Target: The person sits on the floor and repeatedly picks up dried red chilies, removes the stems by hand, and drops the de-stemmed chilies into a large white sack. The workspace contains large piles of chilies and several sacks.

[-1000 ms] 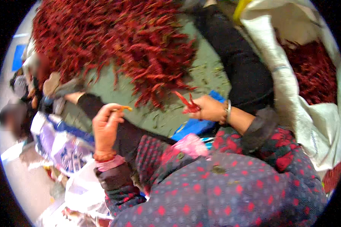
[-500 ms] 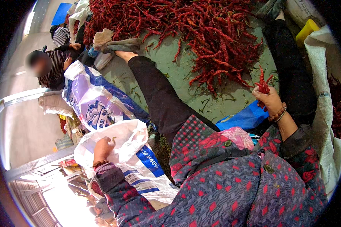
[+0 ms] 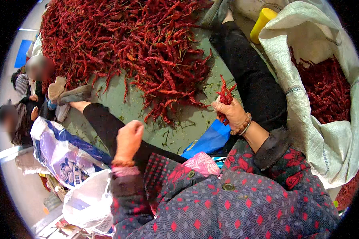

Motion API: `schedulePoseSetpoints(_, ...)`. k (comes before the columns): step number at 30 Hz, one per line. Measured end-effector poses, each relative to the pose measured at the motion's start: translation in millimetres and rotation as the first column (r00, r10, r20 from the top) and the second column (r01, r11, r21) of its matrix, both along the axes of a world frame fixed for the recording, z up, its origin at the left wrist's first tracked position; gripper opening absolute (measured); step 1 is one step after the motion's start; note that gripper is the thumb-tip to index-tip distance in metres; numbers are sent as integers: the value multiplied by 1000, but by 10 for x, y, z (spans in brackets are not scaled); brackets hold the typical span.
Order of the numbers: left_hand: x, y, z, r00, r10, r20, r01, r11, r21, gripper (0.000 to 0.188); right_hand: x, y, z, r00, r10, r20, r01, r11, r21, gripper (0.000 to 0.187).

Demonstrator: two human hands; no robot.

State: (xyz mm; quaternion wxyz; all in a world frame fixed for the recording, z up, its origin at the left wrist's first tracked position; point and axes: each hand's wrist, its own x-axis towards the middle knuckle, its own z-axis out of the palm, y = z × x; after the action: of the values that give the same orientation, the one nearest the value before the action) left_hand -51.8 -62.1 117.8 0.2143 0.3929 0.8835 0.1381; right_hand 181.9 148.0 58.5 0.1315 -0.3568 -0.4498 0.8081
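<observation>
My right hand point(image 3: 232, 113) is closed around a small bunch of red chili peppers point(image 3: 226, 94), whose tips stick up past the thumb. Above my bent left leg, my left hand point(image 3: 129, 141) hangs in the air with its fingers curled in. Whether anything is between those fingers is hidden. A large heap of red chili peppers point(image 3: 127, 44) lies on the green floor in front, between my outstretched legs. Just left of my left forearm stands an open white bag point(image 3: 87, 199).
A white woven sack point(image 3: 293, 89) gapes open at the right, with red chilies point(image 3: 327, 91) inside. Behind it is a yellow cylinder point(image 3: 263, 24). A blue-and-white printed bag point(image 3: 64, 149) lies at the left. Farther left, other people sit beside the heap.
My left hand has left the open white bag and moved right, over my left leg. My view has turned to the right, showing more of the woven sack. The right hand keeps its chilies.
</observation>
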Motion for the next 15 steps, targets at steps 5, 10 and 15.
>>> schedulePoseSetpoints(5,288,346,-604,999,13,-42,-26,948,-318,32,-43,-36,28,1000,17,11,-16,996,-87,21)
schedulePoseSetpoints(10,172,350,-961,982,-69,-179,-5,924,-383,31,-46,-24,60,998,70,5,-69,995,-74,21)
schedulePoseSetpoints(15,34,396,-870,996,19,-86,-37,976,-214,26,-59,-15,-23,1000,29,10,-28,995,-95,20)
